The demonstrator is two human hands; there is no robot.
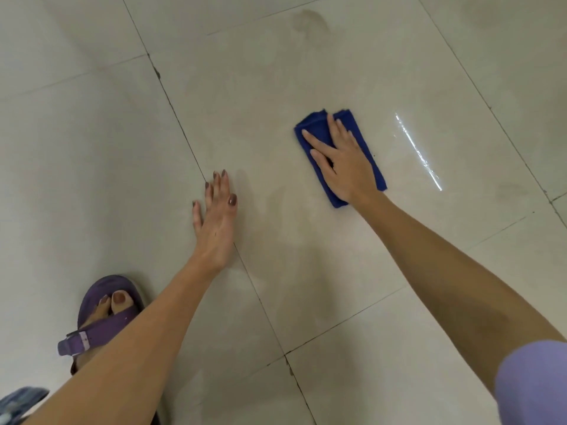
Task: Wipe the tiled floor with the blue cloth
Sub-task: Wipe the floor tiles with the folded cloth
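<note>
A folded blue cloth (319, 127) lies flat on the pale tiled floor (276, 87), right of centre. My right hand (343, 161) presses down on top of it with the fingers spread and pointing up and to the left, so the cloth's middle is hidden under the palm. My left hand (216, 216) is flat on the floor to the left of the cloth, fingers apart, holding nothing, resting beside a dark grout line (171, 102).
A faint brownish smudge (310, 21) marks the tile at the top. A bright light reflection (418, 151) streaks the glossy tile right of the cloth. My foot in a purple sandal (104, 314) stands at the lower left.
</note>
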